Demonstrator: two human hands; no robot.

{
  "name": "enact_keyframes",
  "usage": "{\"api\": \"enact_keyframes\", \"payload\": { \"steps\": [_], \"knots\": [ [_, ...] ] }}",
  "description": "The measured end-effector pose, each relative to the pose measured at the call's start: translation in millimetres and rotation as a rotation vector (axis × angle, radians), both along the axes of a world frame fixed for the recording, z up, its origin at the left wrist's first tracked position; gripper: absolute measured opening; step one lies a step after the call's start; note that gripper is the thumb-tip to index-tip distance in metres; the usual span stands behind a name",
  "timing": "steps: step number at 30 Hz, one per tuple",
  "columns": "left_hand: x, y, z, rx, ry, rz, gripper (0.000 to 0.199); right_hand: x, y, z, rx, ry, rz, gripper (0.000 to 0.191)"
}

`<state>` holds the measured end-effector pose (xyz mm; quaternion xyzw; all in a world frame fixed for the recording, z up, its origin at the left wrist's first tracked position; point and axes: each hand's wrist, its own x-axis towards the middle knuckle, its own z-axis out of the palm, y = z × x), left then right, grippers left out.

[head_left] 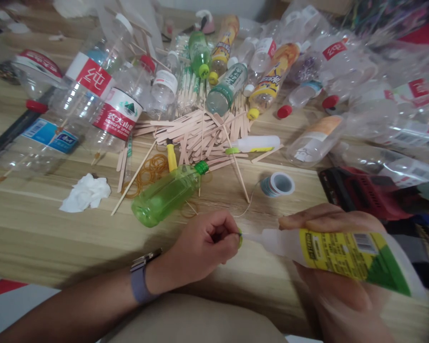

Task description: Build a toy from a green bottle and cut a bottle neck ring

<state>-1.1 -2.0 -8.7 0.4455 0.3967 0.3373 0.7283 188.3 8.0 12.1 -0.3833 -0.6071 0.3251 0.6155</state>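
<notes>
My left hand (203, 247), with a watch on its wrist, pinches a small yellow-green piece (240, 237) between thumb and forefinger. From the right, my right hand (343, 281) is wrapped round a white glue bottle (343, 255) with a yellow and green label. The bottle lies nearly level, and its thin nozzle points left, at or touching the small piece. A thin string runs near my left hand to a spool (278, 184) on the table. Just beyond my left hand lies a green plastic bottle (168, 193) on its side.
Wooden sticks (200, 138) are heaped mid-table, with rubber bands (152, 169) and a second glue bottle (257, 144) beside them. Many clear bottles (117, 114) fill the back and both sides. A crumpled tissue (86, 193) lies left; a red and black tool (368, 190) lies right.
</notes>
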Motion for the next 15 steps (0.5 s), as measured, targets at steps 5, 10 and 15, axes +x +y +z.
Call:
{"api": "enact_keyframes", "payload": {
  "steps": [5, 10, 15],
  "knots": [
    [0.3, 0.3, 3.0, -0.015, 0.008, 0.003, 0.01, -0.1, -0.8, 0.4, -0.004, 0.025, 0.006, 0.045],
    [0.4, 0.1, 3.1, -0.007, 0.01, 0.012, 0.009, -0.2, -0.3, 0.3, -0.037, 0.003, -0.008, 0.049],
    [-0.1, -0.2, 2.0, 0.002, -0.003, 0.01, 0.009, 4.5, 0.1, -0.7, -0.065, -0.021, -0.002, 0.049]
  ]
}}
